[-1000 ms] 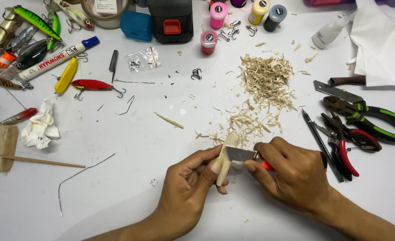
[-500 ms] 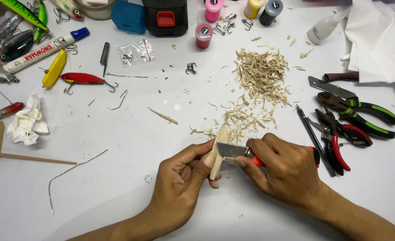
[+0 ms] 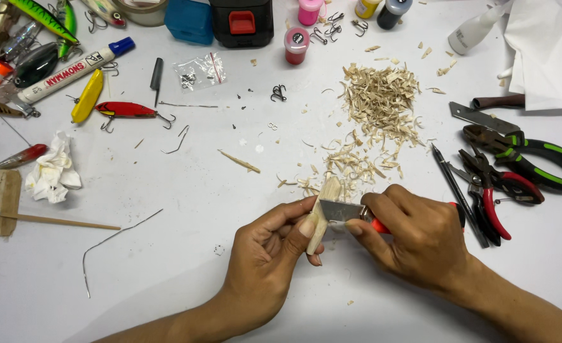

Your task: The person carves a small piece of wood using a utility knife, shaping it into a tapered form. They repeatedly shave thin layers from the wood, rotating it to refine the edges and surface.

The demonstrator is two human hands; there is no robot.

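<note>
open table left, shavings ahead, pliers crowding right

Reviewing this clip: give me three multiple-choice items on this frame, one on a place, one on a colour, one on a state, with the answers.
1. Where does the pile of wood shavings lie?
A. just beyond the hands
B. on the crumpled tissue
C. under the pliers

2. What colour are the handles of the larger pliers at the right?
A. blue
B. green and black
C. yellow

3. What is the left hand doing?
A. resting flat on the table
B. gripping a small wooden piece
C. holding a marker

Answers: 1 A, the shavings spread on the table past the wooden piece. 2 B, green stripes show on black grips. 3 B, its fingers close on the wood while the right hand sets a utility knife blade against it.
</note>
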